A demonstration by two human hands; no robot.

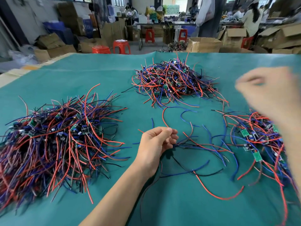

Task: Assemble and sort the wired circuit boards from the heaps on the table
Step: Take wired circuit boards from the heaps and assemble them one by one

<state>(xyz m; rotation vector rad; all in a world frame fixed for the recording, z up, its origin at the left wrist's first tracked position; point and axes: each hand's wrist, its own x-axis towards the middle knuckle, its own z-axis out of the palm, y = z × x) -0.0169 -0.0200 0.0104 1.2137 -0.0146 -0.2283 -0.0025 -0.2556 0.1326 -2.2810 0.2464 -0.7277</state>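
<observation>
the table [97, 201] was covered in a green cloth and took up most of the view. biggest thing on it was the left heap [55, 137], a fat tangle of red, blue and black wires with little boards buried in it. next down was the far heap [172, 82], sat near the back edge around the middle, same mix of wires and green boards. the right heap [259, 137] was flatter and more spread out, with a few green boards showing, partly hidden behind the right arm. between the heaps, in front of the person, a small loose bunch [200, 147] of wired boards trailed across the cloth. the left hand [156, 142] was low over the cloth, fingers curled, pinching that bunch at its left end. the right hand [267, 93] was up in the air above the right heap, all motion blur, so couldn't tell if it was gripping anything. behind the table were red stools [121, 46] and cardboard boxes [203, 44].
</observation>
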